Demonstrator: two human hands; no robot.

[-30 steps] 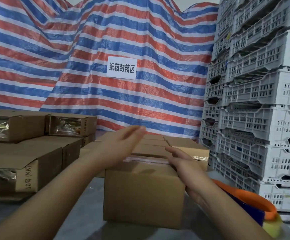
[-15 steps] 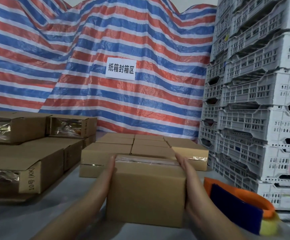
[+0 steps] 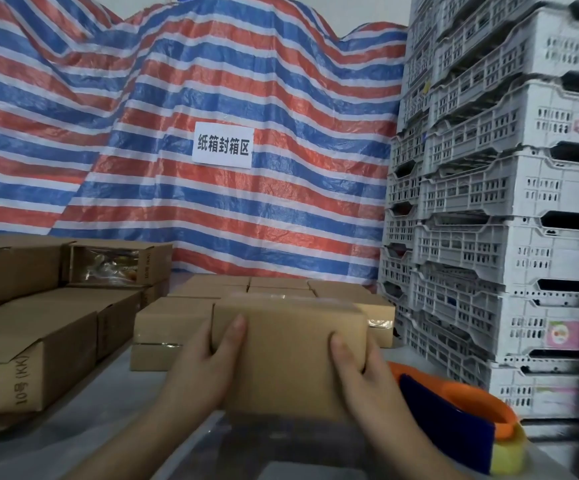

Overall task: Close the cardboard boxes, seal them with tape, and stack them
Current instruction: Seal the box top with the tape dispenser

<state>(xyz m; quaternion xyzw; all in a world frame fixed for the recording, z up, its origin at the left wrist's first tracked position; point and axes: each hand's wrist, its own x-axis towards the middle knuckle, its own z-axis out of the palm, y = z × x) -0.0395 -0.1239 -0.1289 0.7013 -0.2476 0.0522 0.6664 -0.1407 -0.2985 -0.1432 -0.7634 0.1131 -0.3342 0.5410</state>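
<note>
A striped tarp (image 3: 184,140) with a white sign (image 3: 223,144) backs the scene, and grey plastic crates (image 3: 499,216) tower on the right. On the grey table (image 3: 84,417), stacked boxes (image 3: 39,327) fill the left, and a flat layer of sealed boxes (image 3: 246,292) sits toward the rear. In front of that layer, raised off the table, is the 1 carried box (image 3: 288,355), taped across its top. The left hand (image 3: 201,368) clasps its left side, thumb on the near face; the right hand (image 3: 360,372) clasps the right side likewise. With only side pressure holding it, the box could slip, or land askew and nudge the layer out of line. A tape dispenser (image 3: 454,414) lies near the right forearm, and an elbow might knock it. The fingers behind the box are hidden, and the tape seam is blurred, so it is probably sealed.
</note>
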